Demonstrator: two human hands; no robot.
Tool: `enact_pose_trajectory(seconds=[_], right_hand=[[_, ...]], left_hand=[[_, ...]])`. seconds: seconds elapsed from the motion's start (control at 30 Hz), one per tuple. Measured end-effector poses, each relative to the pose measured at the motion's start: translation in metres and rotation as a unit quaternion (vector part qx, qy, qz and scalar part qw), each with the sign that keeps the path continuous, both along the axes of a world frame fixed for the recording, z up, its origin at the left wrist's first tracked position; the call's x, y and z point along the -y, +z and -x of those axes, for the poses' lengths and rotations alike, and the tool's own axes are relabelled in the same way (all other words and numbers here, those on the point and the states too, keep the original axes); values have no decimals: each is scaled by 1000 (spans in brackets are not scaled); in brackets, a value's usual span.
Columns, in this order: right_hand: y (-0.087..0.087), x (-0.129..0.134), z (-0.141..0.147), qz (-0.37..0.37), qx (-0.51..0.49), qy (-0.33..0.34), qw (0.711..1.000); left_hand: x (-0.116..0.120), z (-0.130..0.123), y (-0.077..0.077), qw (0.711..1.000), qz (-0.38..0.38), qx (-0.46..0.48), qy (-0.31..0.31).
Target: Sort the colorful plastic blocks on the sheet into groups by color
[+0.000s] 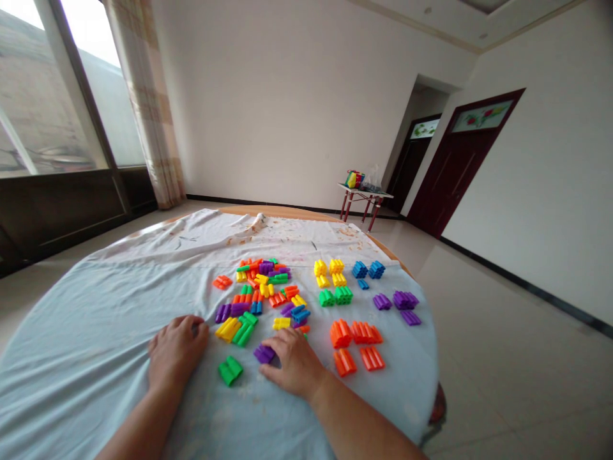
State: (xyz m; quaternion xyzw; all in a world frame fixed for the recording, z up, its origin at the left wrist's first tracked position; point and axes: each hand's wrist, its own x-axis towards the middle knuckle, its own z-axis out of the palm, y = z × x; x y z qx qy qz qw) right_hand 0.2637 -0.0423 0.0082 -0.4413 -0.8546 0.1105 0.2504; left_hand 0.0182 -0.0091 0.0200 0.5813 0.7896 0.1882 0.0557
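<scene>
My right hand [295, 362] has its thumb and fingers closed on a purple plastic block [263, 354] made of joined tubes, low over or on the cloth. Left of that block lies a green block [230, 370]. My left hand [178, 350] rests on the pale blue cloth with loosely bent fingers and holds nothing I can see. Just beyond both hands spreads a mixed heap of coloured tube blocks [261, 279]. Yellow and green pieces [228, 329] are at its near edge, between my hands.
To the right, blocks sit grouped by colour: orange [366, 332], green [343, 294], yellow [336, 266], blue [376, 269] and purple [405, 299]. A white patterned cloth [297, 233] covers the table's far part. Beyond stands a small table [366, 191] carrying bags.
</scene>
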Motion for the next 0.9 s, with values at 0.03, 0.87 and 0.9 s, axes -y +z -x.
enact_pose_trajectory(seconds=[0.03,0.87,0.9], right_hand=[[0,0,0,-1,0,0,1000],[3,-3,-3,1,-12,-10,1000],[2,-3,-4,-1,-10,-9,1000]], left_hand=[[0,0,0,1000,0,-1,0],[-4,6,-7,1000,6,-3,1],[-4,6,-7,1000,5,-5,1]])
